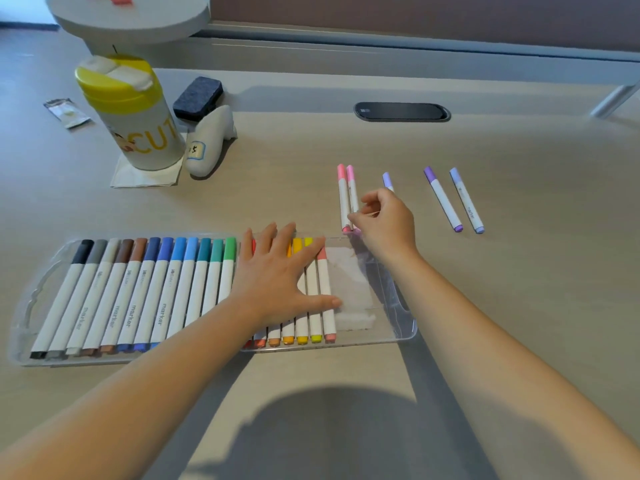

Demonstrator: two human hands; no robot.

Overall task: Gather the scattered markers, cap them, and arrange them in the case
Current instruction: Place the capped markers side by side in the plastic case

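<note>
We're mid-gather: left hand (pixel 277 278) flat, fingers straight, pressing the markers in the case (pixel 398 327), right hand (pixel 384 220) pinching the pink pair (pixel 346 199) just beyond its far edge; next, slot them beside the salmon marker (pixel 325 292).

Lighting's pretty even and bright on my feed, with a big soft shadow pooling on the pale beige wooden desk (pixel 519 306) at the bottom. The wide lens bends the edges, and the far yellow-lidded white wipes canister (pixel 133 116) looks slightly soft.
</note>
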